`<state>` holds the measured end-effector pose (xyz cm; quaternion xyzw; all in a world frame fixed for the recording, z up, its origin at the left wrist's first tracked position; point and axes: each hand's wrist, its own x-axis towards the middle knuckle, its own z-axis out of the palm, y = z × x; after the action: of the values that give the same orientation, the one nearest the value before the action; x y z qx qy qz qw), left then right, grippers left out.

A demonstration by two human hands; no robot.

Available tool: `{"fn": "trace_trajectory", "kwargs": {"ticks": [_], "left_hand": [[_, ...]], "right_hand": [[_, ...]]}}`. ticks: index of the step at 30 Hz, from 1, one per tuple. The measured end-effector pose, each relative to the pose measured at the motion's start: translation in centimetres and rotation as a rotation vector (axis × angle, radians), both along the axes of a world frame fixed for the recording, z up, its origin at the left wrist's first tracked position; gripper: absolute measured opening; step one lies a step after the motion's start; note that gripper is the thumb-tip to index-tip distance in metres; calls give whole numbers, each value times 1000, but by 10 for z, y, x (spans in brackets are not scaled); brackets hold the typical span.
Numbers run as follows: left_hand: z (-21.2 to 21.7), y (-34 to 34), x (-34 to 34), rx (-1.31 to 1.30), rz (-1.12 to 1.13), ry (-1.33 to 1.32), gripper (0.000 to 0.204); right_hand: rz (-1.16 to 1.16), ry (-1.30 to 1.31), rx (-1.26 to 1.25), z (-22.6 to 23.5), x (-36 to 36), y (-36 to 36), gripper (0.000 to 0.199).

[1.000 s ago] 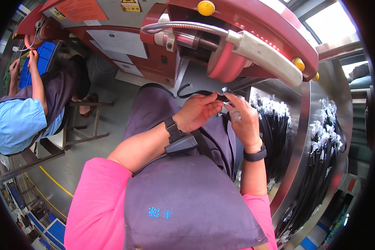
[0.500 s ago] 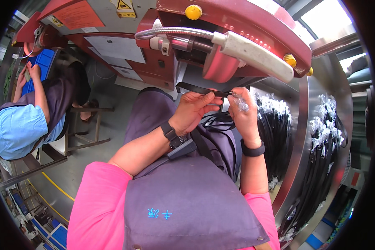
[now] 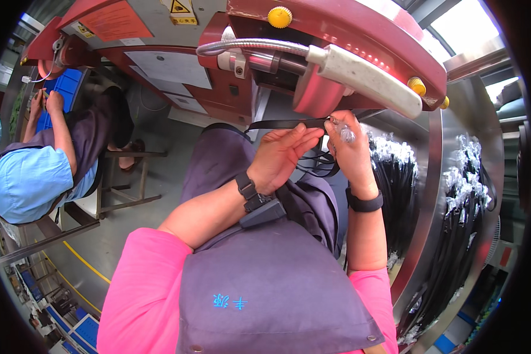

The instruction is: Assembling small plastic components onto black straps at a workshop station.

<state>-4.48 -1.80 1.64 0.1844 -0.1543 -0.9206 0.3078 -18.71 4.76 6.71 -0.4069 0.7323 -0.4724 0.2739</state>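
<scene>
A narrow black belt (image 3: 280, 124) stretches sideways below the machine's round wheel, its far end lying to the left. My right hand (image 3: 349, 150) is closed on its right end, where crinkled clear plastic film (image 3: 346, 133) bunches over the fingers. My left hand (image 3: 280, 156) is just under the belt, palm up, fingers extended; the thumb tip lies at the belt's lower edge. Loops of black strap (image 3: 318, 162) hang between my hands over my lap. The fingers' grip on the belt's end is partly hidden by the film.
Overhead is a red machine (image 3: 366, 35) with a wheel (image 3: 318, 94), a pale lever-shaped guard (image 3: 369, 79) and yellow knobs. At right, metal racks hold many black belts (image 3: 392, 194) with plastic-wrapped ends. A co-worker in blue (image 3: 32, 183) sits at left beside a blue bin (image 3: 65, 91).
My left hand's fingers have loosened from the belt and straightened below it. The belt is now drawn straighter toward the right hand. The view has shifted slightly.
</scene>
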Motion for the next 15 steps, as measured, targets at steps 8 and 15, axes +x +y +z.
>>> {"fn": "trace_trajectory", "kwargs": {"ticks": [8,15], "left_hand": [[2,0,-1,38,9,-7,19],[1,-1,0,44,18,-7,20]], "right_hand": [[25,-11,40,4,-4,-6,15],[52,-115,68,3,-7,-10,14]]}}
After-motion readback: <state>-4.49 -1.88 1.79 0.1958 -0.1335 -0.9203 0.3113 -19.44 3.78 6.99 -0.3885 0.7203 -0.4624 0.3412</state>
